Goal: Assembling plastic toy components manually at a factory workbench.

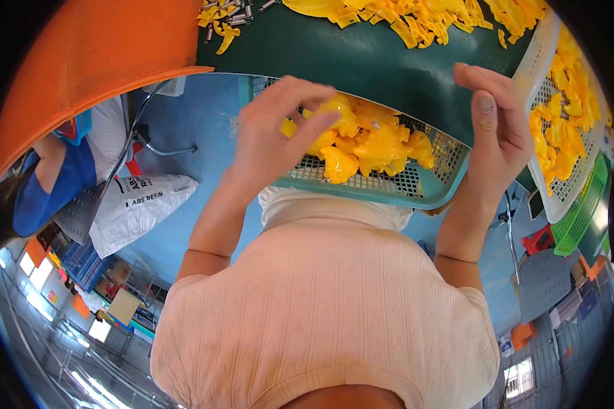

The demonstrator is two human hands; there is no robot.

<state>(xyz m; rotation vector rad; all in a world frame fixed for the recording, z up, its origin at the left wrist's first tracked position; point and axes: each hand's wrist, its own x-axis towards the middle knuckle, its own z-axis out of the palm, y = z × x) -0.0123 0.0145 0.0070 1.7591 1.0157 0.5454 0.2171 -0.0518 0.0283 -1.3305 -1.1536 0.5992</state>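
Observation:
My left hand (276, 126) hovers over the left end of a teal mesh basket (396, 197) at my lap. Its thumb and fingers are apart, with nothing visible between them. Glossy yellow plastic pieces (341, 163) fill much of that basket, some showing small silvery bits. My right hand (496, 126) is raised above the right side of the green tabletop (361, 65), fingers loosely bent and thumb apart from the index fingertip. I see nothing in it. Farther back on the tabletop lies a heap of flat yellow plastic parts (416, 24).
Small silvery metal cylinders (242, 12) lie among yellow strips at the far left. An orange panel (109, 61) borders the table there. At right stands a white basket (531, 75) of yellow parts, above a green basket (583, 211). A white sack (140, 208) and another person's arm (50, 163) are at left.

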